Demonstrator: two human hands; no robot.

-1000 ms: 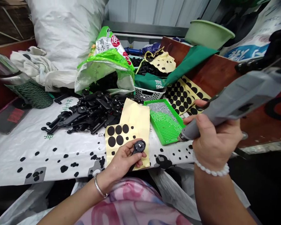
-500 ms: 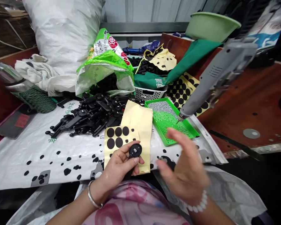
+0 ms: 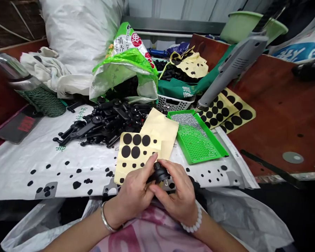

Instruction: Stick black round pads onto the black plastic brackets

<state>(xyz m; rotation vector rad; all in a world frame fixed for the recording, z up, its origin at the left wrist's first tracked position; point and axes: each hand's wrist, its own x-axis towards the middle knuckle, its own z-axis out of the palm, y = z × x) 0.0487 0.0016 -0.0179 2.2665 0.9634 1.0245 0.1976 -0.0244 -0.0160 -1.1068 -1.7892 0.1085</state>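
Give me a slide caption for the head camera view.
Left hand and right hand hold a black part near a dotted yellow sheet and a green tray.

At the front edge of the tabletop (image 3: pixel 93 162), the left hand (image 3: pixel 133 189) and right hand (image 3: pixel 181 192) cup close together, fingers (image 3: pixel 175 170) gripping, forearms (image 3: pixel 80 225) angled inward.

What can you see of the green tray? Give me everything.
The tray is bright green, shallow and rectangular, plastic-looking, with a raised rim and a floor gridded with small holes. Silvery bits heap at its far end, thinning toward the near end. It lies on the white cover, right of the cream paper. The tip of the grey tool is by its far corner; contact is unclear. Neither the left hand nor the right hand touches it.
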